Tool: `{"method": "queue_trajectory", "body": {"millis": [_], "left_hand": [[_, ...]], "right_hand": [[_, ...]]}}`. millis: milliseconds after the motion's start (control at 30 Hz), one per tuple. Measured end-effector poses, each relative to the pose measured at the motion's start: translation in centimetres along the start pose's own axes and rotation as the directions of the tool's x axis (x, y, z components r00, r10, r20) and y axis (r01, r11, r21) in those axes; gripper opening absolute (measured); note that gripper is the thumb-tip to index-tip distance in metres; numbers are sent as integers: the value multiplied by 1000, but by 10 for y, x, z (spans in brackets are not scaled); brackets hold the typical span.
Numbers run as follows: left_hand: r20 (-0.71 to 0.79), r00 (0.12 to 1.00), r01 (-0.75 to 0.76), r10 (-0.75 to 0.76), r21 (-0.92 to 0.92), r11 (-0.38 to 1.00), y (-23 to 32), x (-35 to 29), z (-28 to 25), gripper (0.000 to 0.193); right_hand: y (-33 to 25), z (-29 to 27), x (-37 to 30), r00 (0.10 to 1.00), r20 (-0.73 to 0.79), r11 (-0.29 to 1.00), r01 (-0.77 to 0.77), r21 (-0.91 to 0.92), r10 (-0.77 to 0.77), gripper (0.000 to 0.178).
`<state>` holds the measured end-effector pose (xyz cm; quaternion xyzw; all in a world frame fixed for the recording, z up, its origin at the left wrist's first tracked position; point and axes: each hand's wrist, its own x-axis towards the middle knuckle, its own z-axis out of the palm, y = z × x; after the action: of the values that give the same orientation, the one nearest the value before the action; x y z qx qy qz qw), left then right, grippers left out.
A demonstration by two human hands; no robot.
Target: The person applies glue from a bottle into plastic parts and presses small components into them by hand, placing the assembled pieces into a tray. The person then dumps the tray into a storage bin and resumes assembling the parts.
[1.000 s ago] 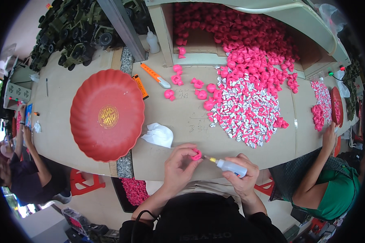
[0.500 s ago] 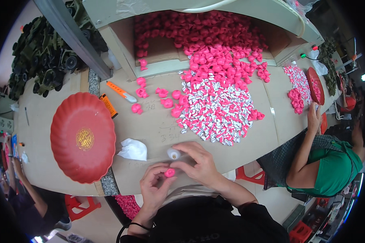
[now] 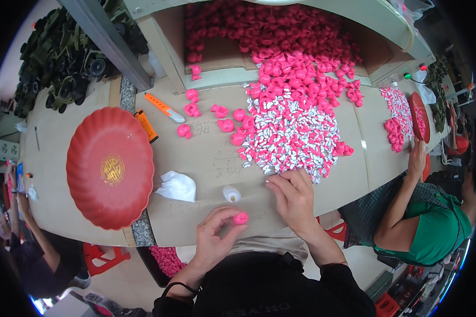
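Up at the far left, dark-green toy vehicles (image 3: 61, 63) pile in a tangle of wheels and blocky bodies; next comes a broad, scallop-rimmed red plate (image 3: 92, 195) with a gold emblem, smooth and round. Past it lie an orange-and-black box (image 3: 146, 126), a slim orange-handled cutter (image 3: 164, 108) and a crumpled, soft white tissue (image 3: 176, 186). And the left hand (image 3: 214, 238) has thumb and fingers closed around a rounded, glossy pink piece (image 3: 240, 218), held above the table's near edge. Just beyond, a translucent white squeeze bottle (image 3: 231, 194) is on the table. Rightward, a grainy heap of small curved white-and-pink pieces (image 3: 291, 132) spreads out, and the right hand (image 3: 296, 203) is at its near edge, fingertips nearly together, a tiny white fleck there; whether it's pinched, I can't tell.
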<state>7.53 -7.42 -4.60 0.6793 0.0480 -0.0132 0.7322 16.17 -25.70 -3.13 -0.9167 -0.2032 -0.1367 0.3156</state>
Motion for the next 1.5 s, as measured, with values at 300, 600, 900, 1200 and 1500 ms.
{"method": "queue_trajectory", "body": {"millis": [300, 600, 900, 1200, 1500], "left_hand": [[40, 996, 78, -74, -103, 992, 4, 1, 4, 32], [90, 991, 113, -96, -195, 974, 5, -3, 6, 28], [121, 990, 99, -75, -209, 973, 7, -2, 6, 26], [117, 985, 163, -128, -383, 909, 1, -4, 4, 25], [119, 984, -144, 134, 80, 986, 6, 2, 5, 21]], "right_hand": [[-33, -8, -26, 991, 100, 831, -126, 542, 85, 13], [-33, -3, -32, 1000, -8, 894, 4, 447, -1, 17], [-33, -2, -36, 997, -73, 914, 46, 403, -18, 16], [-33, -6, -33, 968, -49, 949, 252, 188, -247, 25], [-21, -20, -34, 860, 470, 588, -489, 644, 200, 20]]}}
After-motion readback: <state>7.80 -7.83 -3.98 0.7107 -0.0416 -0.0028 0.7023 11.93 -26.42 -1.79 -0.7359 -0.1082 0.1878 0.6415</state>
